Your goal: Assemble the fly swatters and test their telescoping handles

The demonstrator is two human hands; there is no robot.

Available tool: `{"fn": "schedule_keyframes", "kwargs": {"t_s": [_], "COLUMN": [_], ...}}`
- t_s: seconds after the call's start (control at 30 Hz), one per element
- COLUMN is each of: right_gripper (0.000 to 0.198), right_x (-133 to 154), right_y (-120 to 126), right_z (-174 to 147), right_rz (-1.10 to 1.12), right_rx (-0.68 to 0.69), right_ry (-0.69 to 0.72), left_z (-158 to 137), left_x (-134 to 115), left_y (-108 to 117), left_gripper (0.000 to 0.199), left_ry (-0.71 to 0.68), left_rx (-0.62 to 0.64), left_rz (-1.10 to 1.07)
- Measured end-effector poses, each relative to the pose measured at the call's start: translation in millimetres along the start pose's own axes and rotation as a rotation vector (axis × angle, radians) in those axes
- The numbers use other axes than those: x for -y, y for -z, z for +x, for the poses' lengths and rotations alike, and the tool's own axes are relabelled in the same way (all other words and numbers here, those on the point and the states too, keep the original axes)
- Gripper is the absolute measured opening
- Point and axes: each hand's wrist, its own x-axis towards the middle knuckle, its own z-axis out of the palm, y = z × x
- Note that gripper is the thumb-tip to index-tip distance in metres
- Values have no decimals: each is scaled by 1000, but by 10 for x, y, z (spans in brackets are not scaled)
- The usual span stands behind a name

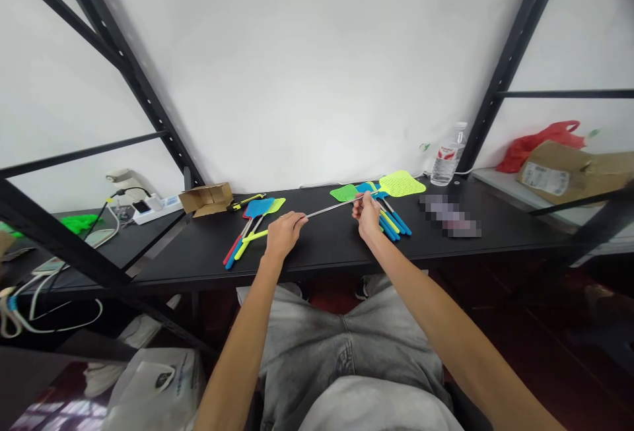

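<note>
A yellow-green fly swatter (402,183) with a metal shaft stretches between my two hands, above the black table. My left hand (284,234) is closed around its yellow handle, which sticks out to the left. Near the swatter's head, my right hand (365,214) pinches the shaft. On the left lie several fly swatters, with a blue swatter head (259,207) on top and red, blue and yellow handles. Behind and beside my right hand is another group, with a green swatter head (343,193) and blue handles (402,221); my hand partly hides it.
An opened cardboard box (206,199) and a yellow-black cutter (247,201) lie at the back left, near a power strip (158,209). A water bottle (448,155) stands at the back right, with a blurred-out item (450,215) in front. Black shelf posts (515,55) flank the table.
</note>
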Motion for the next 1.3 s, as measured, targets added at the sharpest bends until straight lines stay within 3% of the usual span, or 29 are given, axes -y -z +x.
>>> {"fn": "schedule_keyframes", "kwargs": {"t_s": [0.2,0.4,0.53,0.63,0.87,1.3], "right_gripper": [48,45,48,52,48,46], "right_x": [-21,-77,-91,-55,34,25], "right_y": [9,-100,-142,-141,-74,-133], "right_z": [-9,-132,-170,-158,-85,-160], "right_rz": [-59,-88,-111,-76,95,-4], "right_rx": [55,319,395,391,107,301], "right_ry": [-6,-45,-87,-128,-128,-157], "left_z": [-8,4,15,21,-3,20], "left_x": [1,-74,-85,-85,-72,-136], "left_y": [-15,-60,-61,-48,-45,-76], "left_gripper": [35,35,34,33,34,36], "left_ry": [12,27,35,47,49,78], "left_rx": [-14,-21,-40,-47,0,7], "left_rz": [29,-22,-46,-53,-38,-38]}}
